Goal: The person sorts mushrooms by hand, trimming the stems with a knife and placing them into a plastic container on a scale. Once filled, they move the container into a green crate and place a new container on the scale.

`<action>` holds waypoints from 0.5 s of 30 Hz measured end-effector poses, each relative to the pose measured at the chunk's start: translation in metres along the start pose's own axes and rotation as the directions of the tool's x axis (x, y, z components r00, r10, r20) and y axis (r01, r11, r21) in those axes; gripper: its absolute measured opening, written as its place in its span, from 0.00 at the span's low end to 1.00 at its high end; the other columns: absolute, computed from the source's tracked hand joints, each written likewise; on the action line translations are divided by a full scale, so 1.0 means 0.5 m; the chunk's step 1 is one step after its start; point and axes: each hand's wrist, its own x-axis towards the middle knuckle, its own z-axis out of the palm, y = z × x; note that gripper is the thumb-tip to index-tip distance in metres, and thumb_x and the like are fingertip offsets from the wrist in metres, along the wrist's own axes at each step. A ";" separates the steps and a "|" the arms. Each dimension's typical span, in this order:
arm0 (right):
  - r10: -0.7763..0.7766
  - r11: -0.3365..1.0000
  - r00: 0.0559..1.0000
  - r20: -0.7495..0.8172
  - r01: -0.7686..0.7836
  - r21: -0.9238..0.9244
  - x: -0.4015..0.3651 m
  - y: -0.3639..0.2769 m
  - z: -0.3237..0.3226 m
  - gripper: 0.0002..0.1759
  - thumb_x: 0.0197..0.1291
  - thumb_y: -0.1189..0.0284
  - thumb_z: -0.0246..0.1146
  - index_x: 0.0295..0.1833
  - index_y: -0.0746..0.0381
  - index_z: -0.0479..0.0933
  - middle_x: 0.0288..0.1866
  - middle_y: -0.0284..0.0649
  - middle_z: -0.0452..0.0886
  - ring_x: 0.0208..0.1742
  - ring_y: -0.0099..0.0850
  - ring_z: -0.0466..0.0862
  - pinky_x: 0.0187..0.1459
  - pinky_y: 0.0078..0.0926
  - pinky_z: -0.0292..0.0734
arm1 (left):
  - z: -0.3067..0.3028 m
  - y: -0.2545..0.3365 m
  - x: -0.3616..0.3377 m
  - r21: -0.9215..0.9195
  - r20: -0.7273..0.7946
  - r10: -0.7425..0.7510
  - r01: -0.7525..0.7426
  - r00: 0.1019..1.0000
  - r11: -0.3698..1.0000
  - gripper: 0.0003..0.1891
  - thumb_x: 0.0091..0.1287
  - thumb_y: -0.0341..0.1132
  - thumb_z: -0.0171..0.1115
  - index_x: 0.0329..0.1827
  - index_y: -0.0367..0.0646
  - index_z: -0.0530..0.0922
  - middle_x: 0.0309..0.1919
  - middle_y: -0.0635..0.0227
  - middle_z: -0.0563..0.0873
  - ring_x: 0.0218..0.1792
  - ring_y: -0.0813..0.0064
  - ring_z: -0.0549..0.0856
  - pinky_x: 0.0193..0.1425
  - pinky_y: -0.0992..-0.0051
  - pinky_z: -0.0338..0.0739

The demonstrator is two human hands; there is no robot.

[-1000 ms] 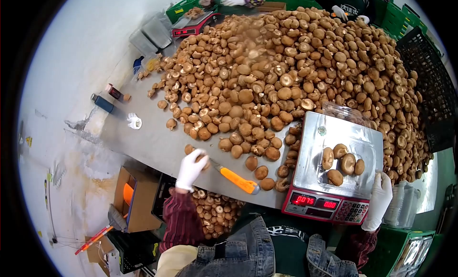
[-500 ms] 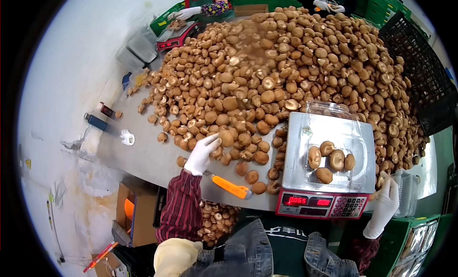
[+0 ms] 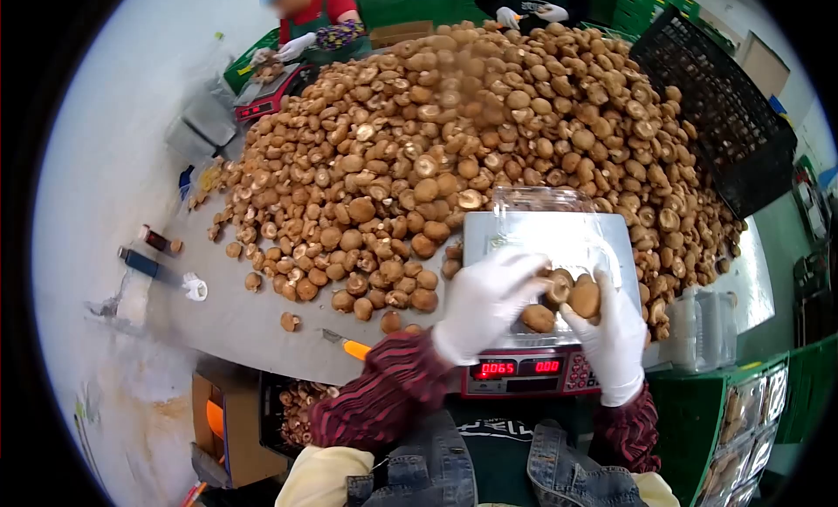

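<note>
My left hand (image 3: 493, 304), white-gloved and slightly blurred, reaches over the scale, its thumb and fingers closed around a brown mushroom that is partly hidden. My right hand (image 3: 613, 337), also gloved, comes from the right with a shiitake mushroom (image 3: 584, 300) between thumb and fingers. Both hands are above a clear plastic tray (image 3: 543, 196) lying on the digital scale (image 3: 478, 236). Inside the tray a loose mushroom (image 3: 538, 318) shows by my left fingers; others are partly covered. The red display reads 0.065 and 0.00. An orange-handled knife (image 3: 353, 348) lies left of my left forearm.
A large mushroom heap (image 3: 384, 175) covers the table (image 3: 262, 332) behind the scale. Stacked clear trays (image 3: 705, 328) stand at right, above a green crate (image 3: 690, 411). A black crate (image 3: 716, 114) leans at back right. Two co-workers are across the heap, one beside another scale (image 3: 271, 92).
My left hand has moved right from the heap's front edge to the tray. My right hand has come left from beside the scale to the tray. The camera view has shifted.
</note>
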 end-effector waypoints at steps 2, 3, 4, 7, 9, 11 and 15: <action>-0.010 0.999 0.998 0.057 0.012 -0.043 -0.008 0.029 0.002 0.39 0.43 0.59 0.75 0.57 0.70 0.71 0.29 0.43 0.76 0.28 0.39 0.79 0.30 0.31 0.74 | 0.035 -0.016 0.011 0.263 0.213 0.181 -0.235 0.960 0.936 0.17 0.62 0.39 0.61 0.51 0.41 0.78 0.44 0.63 0.79 0.48 0.60 0.78 0.55 0.62 0.70; 0.001 1.000 0.999 0.039 0.000 -0.022 -0.009 0.033 -0.001 0.37 0.42 0.61 0.76 0.57 0.69 0.73 0.29 0.43 0.76 0.27 0.37 0.78 0.29 0.31 0.74 | 0.060 -0.027 0.001 0.244 0.307 0.188 -0.268 0.933 0.932 0.17 0.64 0.41 0.58 0.53 0.43 0.77 0.51 0.62 0.77 0.55 0.59 0.75 0.63 0.61 0.64; 0.069 0.997 0.997 0.042 -0.070 0.031 -0.015 0.033 -0.009 0.35 0.43 0.63 0.76 0.56 0.68 0.74 0.28 0.42 0.75 0.26 0.36 0.77 0.29 0.30 0.74 | 0.062 -0.023 -0.001 0.223 0.260 0.220 -0.280 0.940 0.934 0.18 0.64 0.42 0.58 0.53 0.43 0.77 0.53 0.61 0.76 0.57 0.59 0.74 0.64 0.61 0.63; 0.216 0.966 0.976 0.010 -0.215 0.143 -0.032 0.045 -0.028 0.22 0.51 0.72 0.72 0.52 0.67 0.77 0.24 0.39 0.71 0.23 0.28 0.71 0.27 0.23 0.70 | 0.027 -0.050 0.005 0.272 0.104 0.268 -0.286 0.958 0.919 0.18 0.63 0.40 0.59 0.54 0.42 0.77 0.54 0.58 0.77 0.58 0.59 0.74 0.63 0.63 0.67; 0.273 0.943 0.962 -0.010 -0.266 0.201 -0.049 0.064 -0.033 0.16 0.56 0.76 0.67 0.51 0.66 0.78 0.26 0.38 0.73 0.24 0.25 0.71 0.27 0.22 0.69 | -0.022 -0.115 0.011 0.324 0.035 0.180 -0.181 0.983 0.928 0.17 0.63 0.37 0.59 0.53 0.41 0.77 0.53 0.57 0.78 0.57 0.60 0.76 0.60 0.63 0.70; 0.454 0.843 0.891 0.023 -0.438 0.313 -0.060 0.075 -0.028 0.12 0.60 0.77 0.63 0.49 0.67 0.79 0.29 0.38 0.77 0.25 0.23 0.72 0.28 0.21 0.69 | -0.078 -0.193 0.022 0.455 -0.009 -0.049 0.047 0.999 0.889 0.16 0.63 0.33 0.57 0.53 0.41 0.78 0.54 0.58 0.78 0.55 0.61 0.77 0.58 0.65 0.72; 0.490 0.808 0.871 0.023 -0.464 0.364 -0.067 0.087 -0.024 0.09 0.63 0.76 0.61 0.48 0.67 0.79 0.31 0.37 0.79 0.24 0.22 0.72 0.28 0.19 0.70 | -0.163 -0.378 -0.052 0.843 -0.096 -0.258 0.216 0.961 0.493 0.21 0.63 0.46 0.60 0.59 0.55 0.77 0.63 0.58 0.72 0.65 0.57 0.68 0.65 0.50 0.62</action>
